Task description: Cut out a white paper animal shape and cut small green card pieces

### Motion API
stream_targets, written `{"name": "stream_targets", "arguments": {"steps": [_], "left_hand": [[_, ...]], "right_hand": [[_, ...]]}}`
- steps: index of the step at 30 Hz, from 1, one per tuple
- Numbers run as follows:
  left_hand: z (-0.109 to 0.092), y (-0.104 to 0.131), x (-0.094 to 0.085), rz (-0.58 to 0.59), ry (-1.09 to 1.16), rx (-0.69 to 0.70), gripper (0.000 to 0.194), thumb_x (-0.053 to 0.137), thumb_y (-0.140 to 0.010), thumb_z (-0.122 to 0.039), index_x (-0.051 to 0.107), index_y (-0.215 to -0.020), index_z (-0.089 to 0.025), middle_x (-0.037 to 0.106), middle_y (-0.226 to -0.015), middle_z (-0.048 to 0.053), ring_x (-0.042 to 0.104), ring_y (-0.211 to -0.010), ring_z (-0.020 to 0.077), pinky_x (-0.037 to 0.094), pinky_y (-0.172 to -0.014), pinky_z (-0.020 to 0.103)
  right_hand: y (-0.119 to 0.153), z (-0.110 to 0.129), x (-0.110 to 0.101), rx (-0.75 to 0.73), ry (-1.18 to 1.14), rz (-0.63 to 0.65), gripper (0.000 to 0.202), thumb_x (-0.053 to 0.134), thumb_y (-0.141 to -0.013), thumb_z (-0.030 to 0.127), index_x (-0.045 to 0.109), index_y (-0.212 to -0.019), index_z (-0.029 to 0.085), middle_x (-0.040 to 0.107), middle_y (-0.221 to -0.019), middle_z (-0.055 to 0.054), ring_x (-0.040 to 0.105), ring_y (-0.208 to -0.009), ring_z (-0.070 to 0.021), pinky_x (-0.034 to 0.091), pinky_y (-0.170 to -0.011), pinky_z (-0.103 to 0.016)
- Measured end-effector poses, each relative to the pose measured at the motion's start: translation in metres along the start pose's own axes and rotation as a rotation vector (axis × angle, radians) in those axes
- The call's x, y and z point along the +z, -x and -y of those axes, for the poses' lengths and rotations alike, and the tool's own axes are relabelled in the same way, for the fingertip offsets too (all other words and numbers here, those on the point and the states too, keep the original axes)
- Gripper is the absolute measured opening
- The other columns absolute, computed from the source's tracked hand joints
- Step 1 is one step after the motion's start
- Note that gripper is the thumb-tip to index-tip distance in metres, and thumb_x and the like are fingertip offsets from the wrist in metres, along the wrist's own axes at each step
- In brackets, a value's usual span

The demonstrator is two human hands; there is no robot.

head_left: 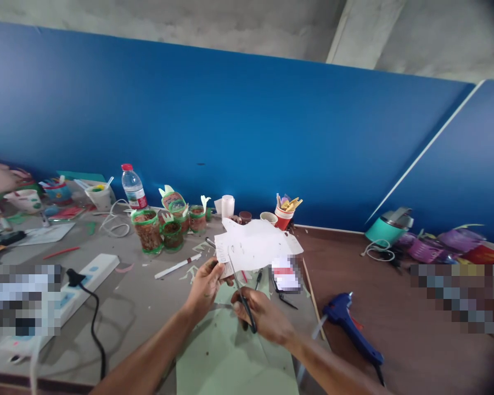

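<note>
My left hand (208,286) pinches the lower left corner of a white sheet of paper (253,245) with an uneven outline and some faint marks. In my right hand (265,314) is a pair of scissors (246,307) with dark handles. Their blades point up and away from me and reach the paper's left part, close to my left fingers. Whether the blades are parted is too small to tell. Beneath both hands lies a pale green sheet (230,351) on the table. A phone (286,274) rests just right of the paper, its screen partly blurred.
Several brown, green-rimmed jars (147,230) stand behind on the left, near a water bottle (133,186). A white power strip (86,280) lies left, a blue glue gun (354,329) right. At the back are a red cup (284,218) and a turquoise pot (389,226).
</note>
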State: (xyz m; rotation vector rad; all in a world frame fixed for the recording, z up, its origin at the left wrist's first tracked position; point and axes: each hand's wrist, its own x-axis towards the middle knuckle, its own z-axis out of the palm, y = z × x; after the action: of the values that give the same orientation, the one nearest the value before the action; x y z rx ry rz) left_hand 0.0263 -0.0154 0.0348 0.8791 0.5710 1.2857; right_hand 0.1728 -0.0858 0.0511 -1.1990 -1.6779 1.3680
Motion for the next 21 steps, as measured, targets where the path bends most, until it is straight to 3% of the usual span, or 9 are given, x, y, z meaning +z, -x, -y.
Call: {"name": "stream_targets", "arguments": {"steps": [8,21], "left_hand": [[0.0001,0.0011,0.0023,-0.004,-0.041,-0.041,0.031,0.078,-0.061,-0.040,0.060,-0.070,-0.016,0.061,-0.058,-0.001,0.052,-0.046,0.0110,0.040,-0.047,0.023],[0.0021,0.0041,0.0049,-0.041,-0.058,-0.079,0.032,0.078,-0.061,-0.041,0.061,-0.072,-0.016,0.060,-0.058,-0.001,0.049,-0.047,0.0101,0.035,-0.043,0.020]], "right_hand": [[-0.0041,-0.0009,0.0045,-0.017,-0.081,-0.018,0.040,0.057,-0.080,0.058,0.051,-0.083,0.018,0.040,-0.059,0.006,0.038,-0.052,-0.0089,0.034,-0.050,-0.020],[-0.0052,0.0003,0.0069,-0.009,-0.120,-0.059,0.034,0.060,-0.079,0.051,0.048,-0.082,0.019,0.041,-0.060,0.006,0.039,-0.054,-0.0106,0.032,-0.051,-0.023]]}}
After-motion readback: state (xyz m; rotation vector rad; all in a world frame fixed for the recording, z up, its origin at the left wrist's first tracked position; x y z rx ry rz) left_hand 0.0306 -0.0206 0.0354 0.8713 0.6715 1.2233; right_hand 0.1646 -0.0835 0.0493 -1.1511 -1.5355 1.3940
